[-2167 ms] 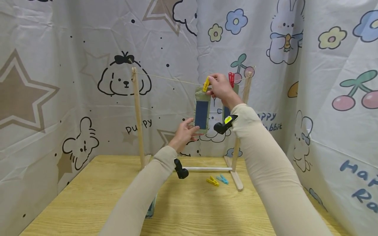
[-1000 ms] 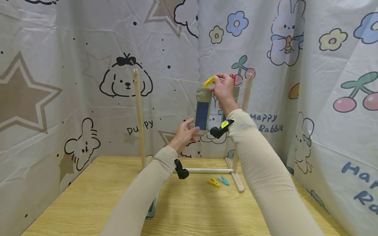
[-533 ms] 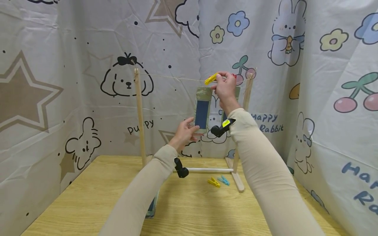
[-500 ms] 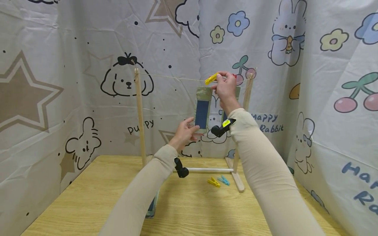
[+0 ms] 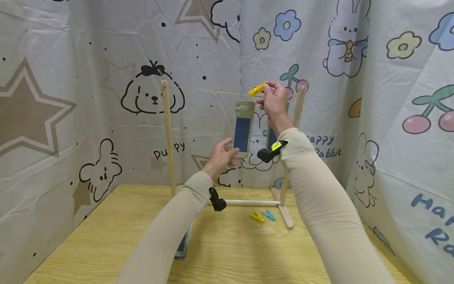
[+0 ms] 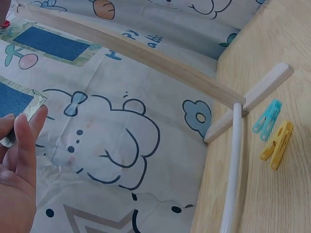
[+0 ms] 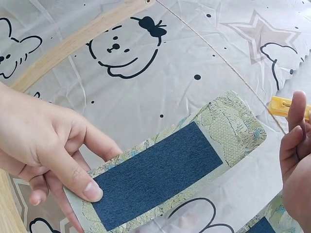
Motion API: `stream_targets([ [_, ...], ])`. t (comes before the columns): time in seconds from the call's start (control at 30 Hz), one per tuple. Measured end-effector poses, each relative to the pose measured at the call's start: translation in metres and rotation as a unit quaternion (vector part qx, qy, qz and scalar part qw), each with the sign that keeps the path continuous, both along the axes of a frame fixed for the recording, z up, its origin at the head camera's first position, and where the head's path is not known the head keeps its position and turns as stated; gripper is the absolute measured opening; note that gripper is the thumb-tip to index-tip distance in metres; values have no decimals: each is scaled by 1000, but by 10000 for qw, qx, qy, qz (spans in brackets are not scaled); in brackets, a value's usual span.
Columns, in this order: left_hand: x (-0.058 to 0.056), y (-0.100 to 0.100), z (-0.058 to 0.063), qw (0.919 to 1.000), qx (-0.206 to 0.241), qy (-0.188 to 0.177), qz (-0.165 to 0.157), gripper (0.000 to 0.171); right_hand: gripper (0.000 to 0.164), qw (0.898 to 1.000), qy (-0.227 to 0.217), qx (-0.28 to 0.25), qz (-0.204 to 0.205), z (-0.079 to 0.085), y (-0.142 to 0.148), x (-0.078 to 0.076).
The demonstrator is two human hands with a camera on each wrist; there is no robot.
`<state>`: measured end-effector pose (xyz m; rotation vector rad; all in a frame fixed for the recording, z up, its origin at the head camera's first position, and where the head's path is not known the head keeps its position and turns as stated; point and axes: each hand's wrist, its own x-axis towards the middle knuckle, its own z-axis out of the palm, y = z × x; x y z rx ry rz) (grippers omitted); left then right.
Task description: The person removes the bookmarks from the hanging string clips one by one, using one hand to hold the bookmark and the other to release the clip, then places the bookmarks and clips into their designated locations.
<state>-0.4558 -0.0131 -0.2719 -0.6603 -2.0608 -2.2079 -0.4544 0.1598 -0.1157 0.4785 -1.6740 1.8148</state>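
Observation:
My left hand (image 5: pixel 220 157) pinches the lower end of a green patterned card with a dark blue panel (image 5: pixel 242 132); the thumb lies on its front in the right wrist view. The card stands nearly upright, its top edge a little below a thin string (image 5: pixel 205 90) and apart from it. My right hand (image 5: pixel 276 100) pinches a yellow clothespin (image 5: pixel 257 90) at the string, above the card's top. Behind the right hand hangs a second such card (image 5: pixel 271 136), partly hidden. At its top a bit of a red clothespin (image 6: pixel 6 23) shows in the left wrist view.
Two wooden posts (image 5: pixel 168 142) carry the string, joined low down by a white rod (image 5: pixel 252 202). On the wooden table (image 5: pixel 227 252) lie another yellow clothespin (image 5: pixel 257 217) and a light blue clothespin (image 5: pixel 268 215). A further card (image 5: pixel 182 248) lies partly under my left sleeve.
The yellow clothespin, earlier pointing down over the card's top edge, has come off it and moved up and right, tilting flatter. The left hand keeps its hold on the card.

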Motion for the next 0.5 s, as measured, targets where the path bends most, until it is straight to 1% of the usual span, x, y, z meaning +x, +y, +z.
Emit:
stream_targets([
  [0.13, 1, 1, 0, 10000, -32, 18, -14, 66, 25, 10000, -19, 54, 68, 0, 3, 1],
  [0.3, 0, -1, -2, 9999, -96, 101, 9, 65, 34, 9995, -64, 240, 217, -3, 7, 3],
  [0.37, -1, -2, -3, 9998, -103, 162, 14, 65, 39, 9988, -103, 335, 339, -4, 8, 2],
  [0.5, 0, -3, -4, 9997, -74, 216, 10, 65, 42, 9970, -165, 489, 580, -7, 10, 2],
])
